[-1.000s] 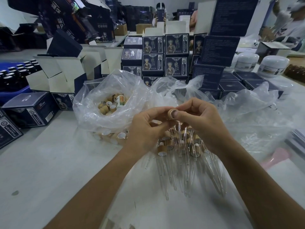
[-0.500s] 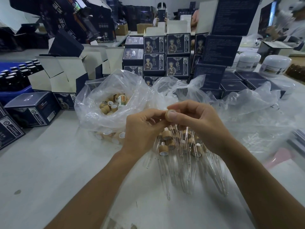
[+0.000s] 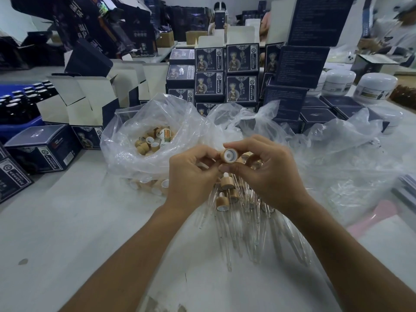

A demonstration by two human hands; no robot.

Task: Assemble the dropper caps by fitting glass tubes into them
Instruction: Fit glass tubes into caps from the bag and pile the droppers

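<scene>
My right hand (image 3: 267, 174) pinches a bamboo dropper cap (image 3: 229, 155) between thumb and forefinger, its white open underside turned toward me. My left hand (image 3: 191, 176) is curled beside it, fingertips meeting the cap's left edge; no glass tube shows between those fingers. Directly below the hands lies a pile of assembled droppers (image 3: 225, 184) with bamboo collars, and their glass tubes (image 3: 249, 233) fan out toward me on the white table. A clear plastic bag (image 3: 126, 154) to the left holds several loose caps (image 3: 148, 144).
Stacked dark printed boxes (image 3: 240, 73) stand behind the bags, open cartons (image 3: 90, 95) at back left, dark bottles in a blue crate (image 3: 20, 124) far left. White jars (image 3: 376, 86) sit back right. Crumpled plastic (image 3: 337, 154) covers the right side; a pink object (image 3: 378, 215) lies there.
The cap has turned so its white open underside faces me, and both hands have lifted slightly. The droppers on the table have not moved.
</scene>
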